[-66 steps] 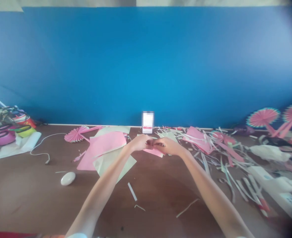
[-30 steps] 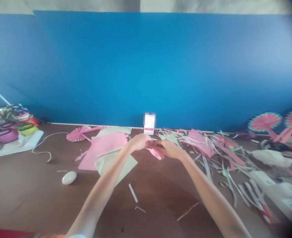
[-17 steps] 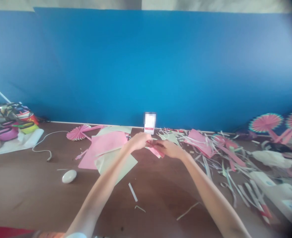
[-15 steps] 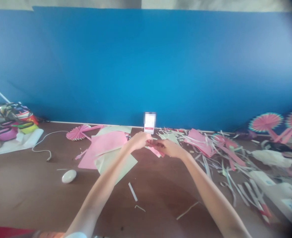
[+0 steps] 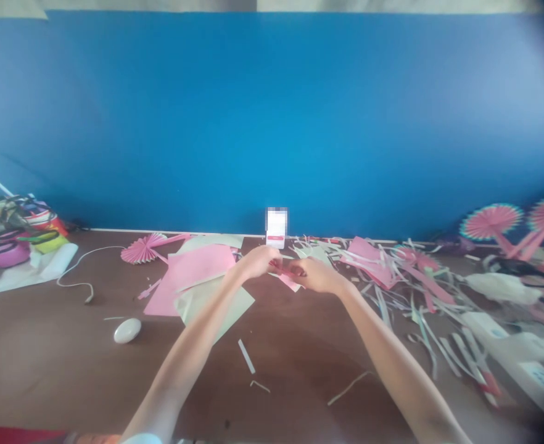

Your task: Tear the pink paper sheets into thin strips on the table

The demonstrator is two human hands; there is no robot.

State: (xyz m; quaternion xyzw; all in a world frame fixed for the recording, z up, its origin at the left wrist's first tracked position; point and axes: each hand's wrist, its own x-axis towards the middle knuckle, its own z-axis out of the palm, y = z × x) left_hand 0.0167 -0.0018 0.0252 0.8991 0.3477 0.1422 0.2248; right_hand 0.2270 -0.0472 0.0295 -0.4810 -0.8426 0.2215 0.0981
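Both arms reach out over the brown table. My left hand [image 5: 259, 261] is closed, its fingers pinching one end of a small pink paper piece [image 5: 289, 281]. Facing it, my right hand [image 5: 317, 274] curls its fingers around the other side of this paper. The fingers cover much of the piece, so its folds cannot be made out. Just behind the hands a phone [image 5: 276, 237] with a lit screen stands against the blue wall. Left of my left hand lie a pink sheet [image 5: 198, 265] and a pale green sheet [image 5: 235, 302].
A pink pleated paper fan [image 5: 145, 248] lies at the back left, above a white computer mouse [image 5: 127, 331]. Paper strips [image 5: 385, 308] are heaped on the right, near scissors [image 5: 420, 339] and a white power strip [image 5: 489, 330]. More pink fans [image 5: 491, 221] stand behind.
The hands keep hold of the pink paper, with only a slight shift of the fingers. The whole view has moved a little.
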